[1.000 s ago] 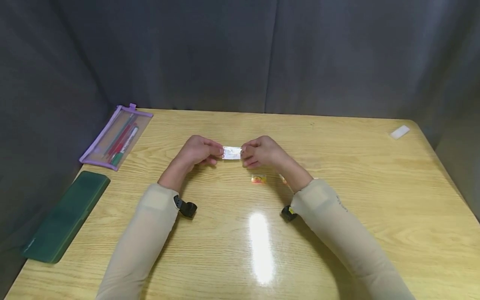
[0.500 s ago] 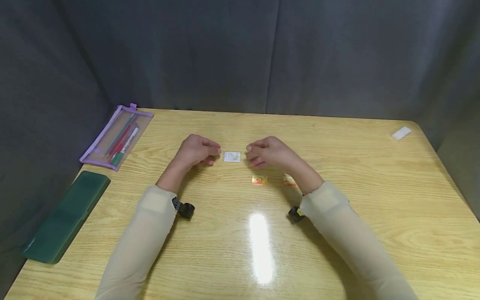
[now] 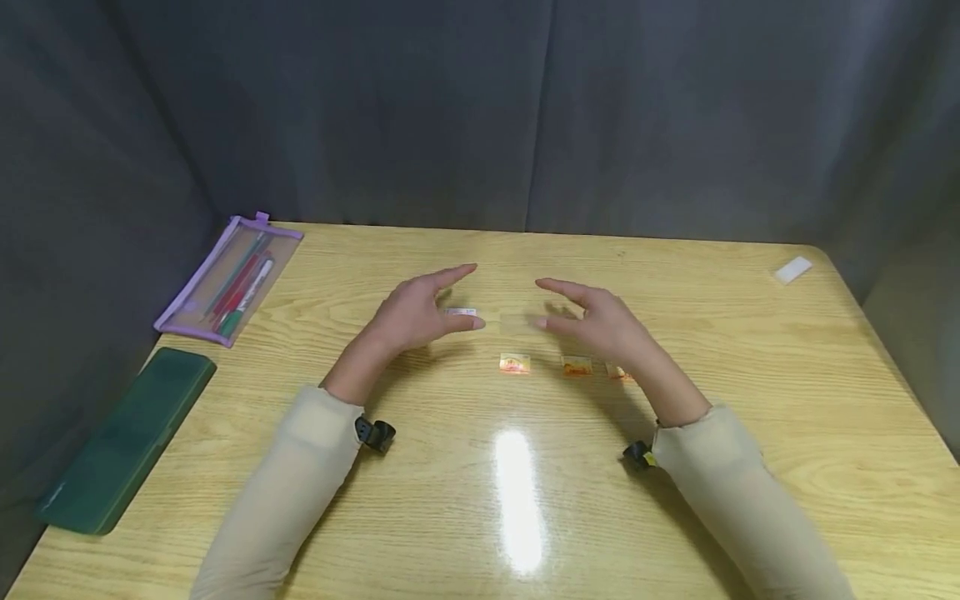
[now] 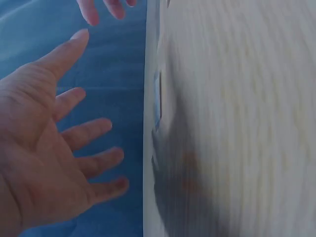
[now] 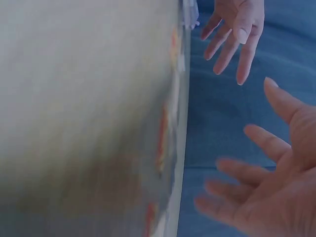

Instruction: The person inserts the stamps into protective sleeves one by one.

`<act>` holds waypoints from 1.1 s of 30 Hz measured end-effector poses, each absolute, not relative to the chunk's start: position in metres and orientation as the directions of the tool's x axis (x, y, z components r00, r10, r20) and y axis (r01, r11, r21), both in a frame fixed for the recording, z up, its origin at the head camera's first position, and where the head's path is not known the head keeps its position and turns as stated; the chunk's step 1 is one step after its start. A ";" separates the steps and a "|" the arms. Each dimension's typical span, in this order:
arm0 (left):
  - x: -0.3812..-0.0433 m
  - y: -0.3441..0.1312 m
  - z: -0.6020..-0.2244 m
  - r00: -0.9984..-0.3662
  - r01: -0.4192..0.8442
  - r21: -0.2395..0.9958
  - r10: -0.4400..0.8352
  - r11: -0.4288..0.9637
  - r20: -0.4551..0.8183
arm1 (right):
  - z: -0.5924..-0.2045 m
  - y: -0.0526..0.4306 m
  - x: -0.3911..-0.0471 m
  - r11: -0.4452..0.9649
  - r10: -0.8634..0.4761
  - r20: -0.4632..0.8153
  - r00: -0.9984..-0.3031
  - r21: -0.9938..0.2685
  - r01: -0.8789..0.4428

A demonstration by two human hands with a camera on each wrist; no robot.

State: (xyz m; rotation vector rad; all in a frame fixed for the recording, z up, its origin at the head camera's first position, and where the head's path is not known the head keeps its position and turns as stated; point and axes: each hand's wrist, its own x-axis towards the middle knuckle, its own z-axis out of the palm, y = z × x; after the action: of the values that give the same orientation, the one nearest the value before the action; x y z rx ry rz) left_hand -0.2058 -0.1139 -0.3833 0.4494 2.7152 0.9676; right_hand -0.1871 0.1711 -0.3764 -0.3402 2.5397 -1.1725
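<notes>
My left hand (image 3: 412,318) hovers over the table with thumb and fingers spread, holding nothing. Behind its thumb, a small white stamp-like card (image 3: 461,312) lies flat and is partly covered in the head view. Facing it, my right hand (image 3: 607,323) is also spread with nothing in its grasp. A faint pale rectangular patch (image 3: 516,324) shows at the right thumb's tip. Nearer me lie three small yellow-orange cards: a left one (image 3: 514,363), a middle one (image 3: 577,366) and a right one (image 3: 619,372), the last partly under the right wrist.
A purple-edged mesh pouch (image 3: 238,279) with pens lies at the table's back left. In front of it is a long dark green case (image 3: 127,442). A white block (image 3: 793,269) sits near the back right corner, and dark curtains (image 3: 525,117) surround the table.
Both hands have come away from the white card and spread their fingers. The right hand has moved right and toward me, and a third orange card now shows.
</notes>
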 end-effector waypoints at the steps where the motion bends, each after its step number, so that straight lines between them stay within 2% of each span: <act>1: -0.206 -0.111 -0.384 -0.923 0.228 0.624 0.369 0.747 -0.104 | -0.377 0.174 -0.185 0.660 -0.341 -0.184 -0.922 -0.745 -0.096; 7: -0.207 -0.094 -0.392 -0.918 0.247 0.511 0.368 0.824 -0.149 | -0.381 0.181 -0.176 0.803 -0.330 -0.188 -0.925 -0.572 -0.170; 13: -0.213 -0.076 -0.398 -0.898 0.243 0.476 0.382 0.845 -0.220 | -0.383 0.172 -0.172 0.891 -0.307 -0.208 -0.929 -0.406 -0.204; 17: -0.217 -0.070 -0.397 -0.891 0.234 0.451 0.375 0.861 -0.255 | -0.385 0.165 -0.170 0.890 -0.325 -0.193 -0.926 -0.394 -0.230; 25: -0.222 -0.065 -0.398 -0.908 0.211 0.386 0.326 0.898 -0.264 | -0.388 0.156 -0.172 0.865 -0.396 -0.069 -0.916 -0.363 -0.346; 33: -0.221 -0.056 -0.401 -0.920 0.176 0.363 0.284 0.915 -0.269 | -0.391 0.146 -0.170 0.852 -0.443 -0.043 -0.895 -0.329 -0.406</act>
State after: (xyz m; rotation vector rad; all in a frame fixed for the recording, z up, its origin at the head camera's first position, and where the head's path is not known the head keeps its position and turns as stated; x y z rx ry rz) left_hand -0.2210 -0.0560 -0.4011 0.3404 2.7577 0.4814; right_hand -0.1698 0.1459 -0.3911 -0.6699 2.9098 -0.4785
